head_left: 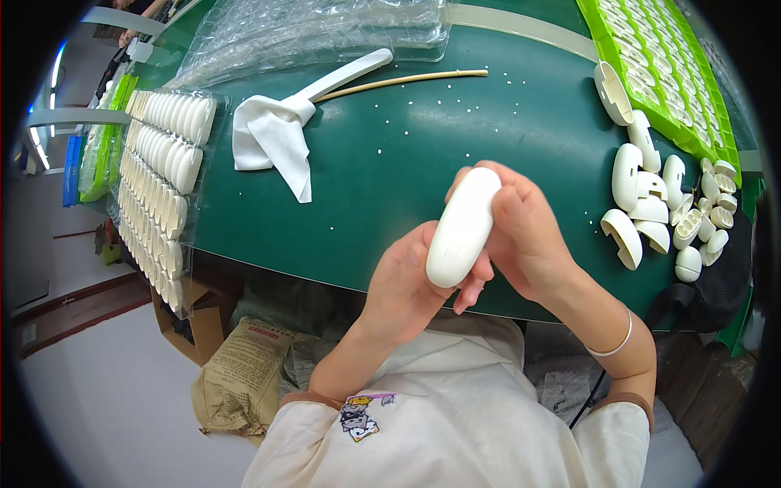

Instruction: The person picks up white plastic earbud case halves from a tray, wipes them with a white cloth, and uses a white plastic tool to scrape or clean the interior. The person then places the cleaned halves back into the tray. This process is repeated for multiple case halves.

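Observation:
A smooth, off-white oblong plastic case (462, 232) with rounded ends is held up over the table's front edge. My right hand (527, 224) grips its upper end, thumb along the side and fingers behind. At the lower end my left hand (400, 281) is closed round it from the left; some of its fingers are hidden behind the case. On the table beyond lies a white cloth (275, 138), next to a flat white stick (346, 73) and a thin brown rod (407, 81).
A clear tray (181, 207) of similar white parts stands at the left. Loose white shells (626, 175) and small round pieces (708, 220) lie at the right, below a green tray (724, 150) full of parts. Clear plastic trays (317, 32) are stacked at the back. White specks dot the green table (390, 195).

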`<state>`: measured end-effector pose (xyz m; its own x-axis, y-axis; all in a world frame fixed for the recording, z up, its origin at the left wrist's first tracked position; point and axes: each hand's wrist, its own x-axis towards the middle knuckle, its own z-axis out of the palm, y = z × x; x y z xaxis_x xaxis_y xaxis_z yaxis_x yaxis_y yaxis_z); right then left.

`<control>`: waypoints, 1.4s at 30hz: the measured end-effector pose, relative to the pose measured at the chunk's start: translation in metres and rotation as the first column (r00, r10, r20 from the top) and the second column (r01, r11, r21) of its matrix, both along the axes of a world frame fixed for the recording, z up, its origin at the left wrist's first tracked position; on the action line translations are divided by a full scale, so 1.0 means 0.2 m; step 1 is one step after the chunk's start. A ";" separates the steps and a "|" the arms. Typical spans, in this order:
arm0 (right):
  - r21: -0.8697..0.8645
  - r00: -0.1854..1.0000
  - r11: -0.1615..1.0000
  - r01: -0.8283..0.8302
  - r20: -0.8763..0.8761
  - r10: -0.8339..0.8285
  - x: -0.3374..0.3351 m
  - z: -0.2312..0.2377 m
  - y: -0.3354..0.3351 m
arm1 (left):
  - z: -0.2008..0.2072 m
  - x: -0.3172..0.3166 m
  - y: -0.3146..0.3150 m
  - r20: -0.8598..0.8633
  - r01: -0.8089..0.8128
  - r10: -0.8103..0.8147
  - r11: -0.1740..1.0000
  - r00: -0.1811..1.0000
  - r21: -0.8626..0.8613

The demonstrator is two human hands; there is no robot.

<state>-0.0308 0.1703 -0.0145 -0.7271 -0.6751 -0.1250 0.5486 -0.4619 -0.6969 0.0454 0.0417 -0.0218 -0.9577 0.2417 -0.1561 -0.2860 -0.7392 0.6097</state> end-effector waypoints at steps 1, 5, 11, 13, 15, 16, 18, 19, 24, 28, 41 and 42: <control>0.032 1.000 0.999 -0.017 0.018 0.017 0.01 0.01 0.00 | 0.01 0.01 0.00 -0.021 0.007 -0.007 1.000 1.000 0.019; 0.099 0.997 0.993 -0.058 0.058 0.052 0.02 0.05 -0.02 | 0.04 0.02 -0.01 -0.054 0.015 -0.016 1.000 0.998 -0.018; 0.057 0.998 0.998 -0.031 -0.054 0.034 0.01 0.03 -0.02 | 0.12 0.03 0.01 -0.205 -0.295 0.227 0.860 0.952 -0.416; -0.012 0.985 1.000 -0.007 -0.174 0.005 0.01 0.01 -0.03 | 0.15 0.01 -0.02 -0.324 -0.416 0.278 0.746 0.904 -0.520; -0.084 0.941 0.996 -0.039 -0.339 0.009 0.00 -0.01 -0.02 | 0.16 0.01 -0.07 -0.451 -0.511 0.283 0.667 0.847 -0.541; -0.107 0.936 0.993 -0.041 -0.353 0.001 0.00 -0.01 -0.02 | 0.15 0.01 -0.11 -0.515 -0.545 0.268 0.658 0.814 -0.520; -0.109 0.918 0.994 -0.027 -0.396 -0.018 0.01 0.00 -0.03 | 0.14 0.00 -0.14 -0.631 -0.621 0.255 0.631 0.733 -0.466; -0.112 0.908 0.994 -0.020 -0.418 -0.029 0.01 0.00 -0.03 | 0.14 0.00 -0.14 -0.642 -0.637 0.254 0.604 0.723 -0.478; -0.092 0.818 0.995 0.040 -0.569 -0.085 0.00 0.00 -0.03 | 0.17 0.00 -0.15 -0.670 -0.670 0.241 0.541 0.702 -0.508; -0.031 0.769 0.994 0.109 -0.631 -0.104 0.00 0.01 -0.02 | 0.16 -0.01 -0.15 -0.694 -0.721 0.260 0.448 0.671 -0.529; -0.010 0.562 0.910 0.415 -0.784 -0.265 0.01 0.02 -0.04 | 0.18 -0.07 -0.10 -0.755 -0.722 -0.071 0.248 0.652 -0.646; 0.006 0.580 0.888 0.460 -0.760 -0.295 0.02 0.03 -0.06 | 0.16 -0.07 -0.11 -0.749 -0.702 0.028 0.374 0.662 -0.606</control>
